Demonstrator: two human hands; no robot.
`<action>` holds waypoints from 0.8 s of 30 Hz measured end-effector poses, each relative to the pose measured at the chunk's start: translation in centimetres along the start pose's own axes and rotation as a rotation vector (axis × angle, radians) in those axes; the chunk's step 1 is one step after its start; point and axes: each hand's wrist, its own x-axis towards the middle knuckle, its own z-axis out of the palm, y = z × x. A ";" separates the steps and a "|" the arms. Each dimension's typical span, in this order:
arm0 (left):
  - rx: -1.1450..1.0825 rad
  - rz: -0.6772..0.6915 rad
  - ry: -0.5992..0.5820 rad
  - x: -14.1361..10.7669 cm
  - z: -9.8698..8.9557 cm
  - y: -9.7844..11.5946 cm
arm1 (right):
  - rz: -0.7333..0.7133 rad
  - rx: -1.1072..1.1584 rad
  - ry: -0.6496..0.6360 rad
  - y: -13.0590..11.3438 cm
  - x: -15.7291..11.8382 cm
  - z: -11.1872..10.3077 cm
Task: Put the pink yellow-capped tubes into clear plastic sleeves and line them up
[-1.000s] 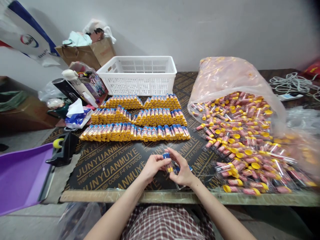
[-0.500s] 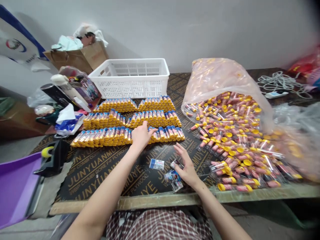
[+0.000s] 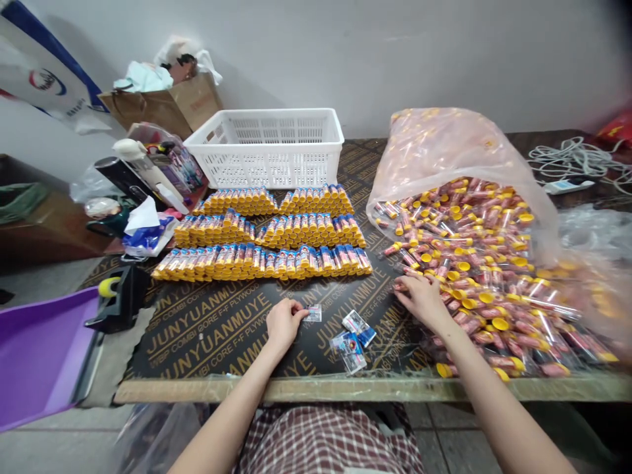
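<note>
My left hand (image 3: 285, 325) is closed in a pinch on the edge of a small printed label (image 3: 314, 313), which lies at the table surface. More blue-and-white labels (image 3: 351, 352) lie loosely together to the right of it. My right hand (image 3: 423, 301) is at the left edge of a heap of small pink tubes with yellow caps (image 3: 474, 283). Its thumb and forefinger close around the reddish end of one tube, mostly hidden by the fingers. Beyond my left hand, labelled tubes with yellow ends (image 3: 291, 262) are stacked in several rows.
A white plastic crate (image 3: 269, 161) stands behind the rows. The heap spills from a translucent bag (image 3: 444, 141). At the left are a black tape dispenser (image 3: 121, 299), a purple dustpan-like object (image 3: 44, 355) and bottles (image 3: 135, 161). A white cable (image 3: 567, 158) lies coiled at the back right.
My left hand has drawn back from the stacked rows to a label on the table and pinches it. My right hand has left the loose labels and moved right to the tube heap.
</note>
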 end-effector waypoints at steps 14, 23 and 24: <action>-0.530 -0.056 -0.234 -0.6 1.2 0.6 | 0.119 0.727 0.165 -12.2 -2.8 1.1; -0.273 0.175 -0.079 -0.3 2.0 1.5 | 0.193 0.788 0.191 -12.3 -3.8 0.5; -0.341 0.137 -0.068 -0.3 2.0 1.6 | 0.203 0.791 0.190 -12.3 -3.9 0.5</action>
